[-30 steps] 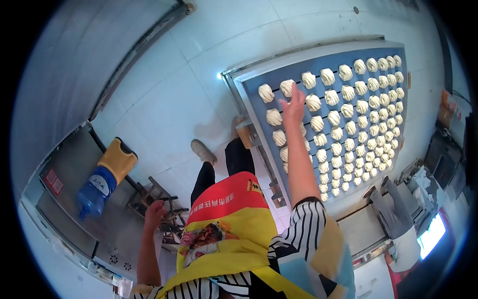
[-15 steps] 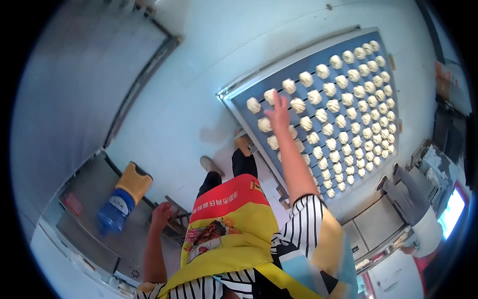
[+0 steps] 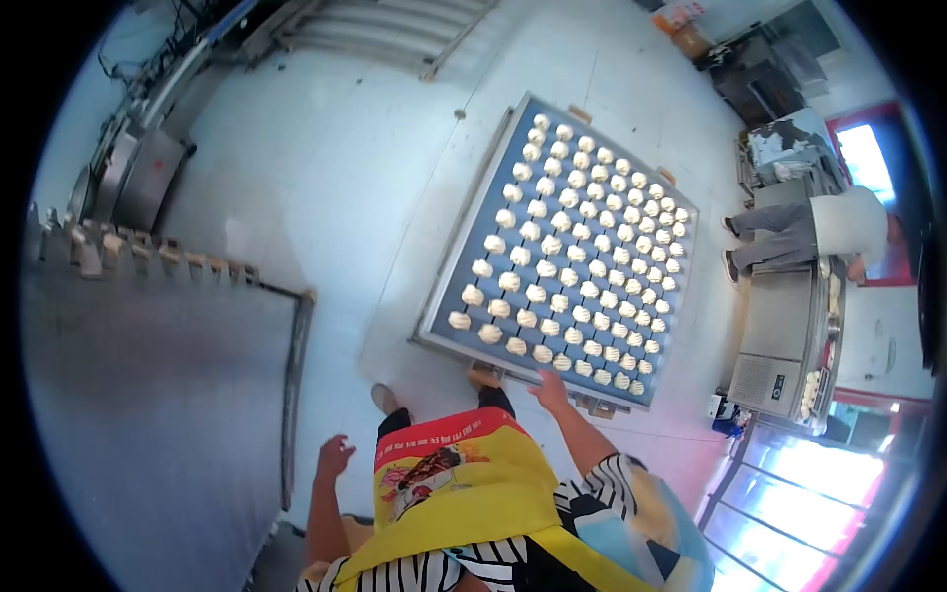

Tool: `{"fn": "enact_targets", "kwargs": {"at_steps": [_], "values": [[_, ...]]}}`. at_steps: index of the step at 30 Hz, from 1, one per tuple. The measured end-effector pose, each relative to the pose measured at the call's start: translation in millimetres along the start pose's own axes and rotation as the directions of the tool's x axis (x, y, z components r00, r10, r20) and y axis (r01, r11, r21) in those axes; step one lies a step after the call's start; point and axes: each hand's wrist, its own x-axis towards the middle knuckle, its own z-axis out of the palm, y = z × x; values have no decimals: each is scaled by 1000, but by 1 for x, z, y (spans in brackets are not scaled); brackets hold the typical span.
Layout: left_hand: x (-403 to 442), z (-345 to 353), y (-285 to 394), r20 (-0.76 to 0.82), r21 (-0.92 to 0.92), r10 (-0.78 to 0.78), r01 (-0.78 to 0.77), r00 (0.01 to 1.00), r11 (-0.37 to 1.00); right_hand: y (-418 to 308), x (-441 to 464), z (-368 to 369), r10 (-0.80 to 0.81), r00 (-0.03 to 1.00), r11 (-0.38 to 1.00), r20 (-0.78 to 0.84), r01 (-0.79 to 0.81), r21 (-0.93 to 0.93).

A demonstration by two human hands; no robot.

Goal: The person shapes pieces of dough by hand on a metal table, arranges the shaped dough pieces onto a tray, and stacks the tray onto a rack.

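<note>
A large square tray (image 3: pixel 430 331) holds many pale, ridged twisted dough buns (image 3: pixel 490 333) in rows on its blue-grey surface. My right hand (image 3: pixel 550 391) is at the tray's near edge, just below the closest row of buns. Its fingers are apart, with nothing seen in them. Away from the tray, my left hand (image 3: pixel 336 456) hangs at my left side, fingers loosely bent and apart, holding nothing visible. A yellow and red apron (image 3: pixel 464 474) covers my front between the two arms.
To my left stands a large grey-topped table (image 3: pixel 168 375) with a metal edge. A metal rack (image 3: pixel 385 35) lies beyond the pale floor (image 3: pixel 345 197). On the right, another person (image 3: pixel 838 232) stands at a steel counter (image 3: pixel 769 345). Machinery (image 3: pixel 138 173) is at the far left.
My right hand has drawn back from over the buns to the tray's near edge. My view has turned, bringing the whole tray into sight. The left hand still hangs at my side.
</note>
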Motion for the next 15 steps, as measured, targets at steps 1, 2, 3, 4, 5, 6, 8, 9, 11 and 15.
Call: {"fn": "enact_targets", "kwargs": {"at_steps": [1, 2, 3, 4, 5, 6, 8, 9, 11, 15], "values": [[31, -23, -2, -27, 58, 86, -84, 996, 995, 19, -7, 23, 9, 998, 1000, -59, -9, 13], [54, -60, 21, -73, 28, 173, -171, 982, 985, 23, -24, 41, 55, 997, 998, -48, -55, 10], [84, -92, 41, -115, 21, 155, -154, 981, 988, 24, -40, 50, 116, 993, 993, -39, -115, 16], [93, -129, 83, -179, 4, 168, -170, 969, 985, 12, -60, 48, 143, 989, 989, 26, -144, 25], [117, -153, 97, -170, 37, 265, -263, 949, 964, -2, -80, 50, 189, 978, 980, 83, -193, 41], [153, -177, 106, -137, 69, 374, -368, 917, 927, -4, -93, 59, 196, 978, 975, 66, -202, 95], [234, -203, 114, -67, 259, 602, -569, 796, 781, -11, -113, 73, 275, 961, 939, 34, -276, 206], [247, -211, 147, -41, 206, 555, -537, 831, 818, -18, -117, 72, 332, 943, 907, 28, -327, 267], [271, -212, 195, 35, 197, 518, -514, 855, 835, -28, -122, 71, 417, 909, 857, -2, -392, 335], [300, -184, 256, 276, 291, 482, -550, 832, 783, -60, -115, 61, 582, 813, 722, 6, -520, 457]]}}
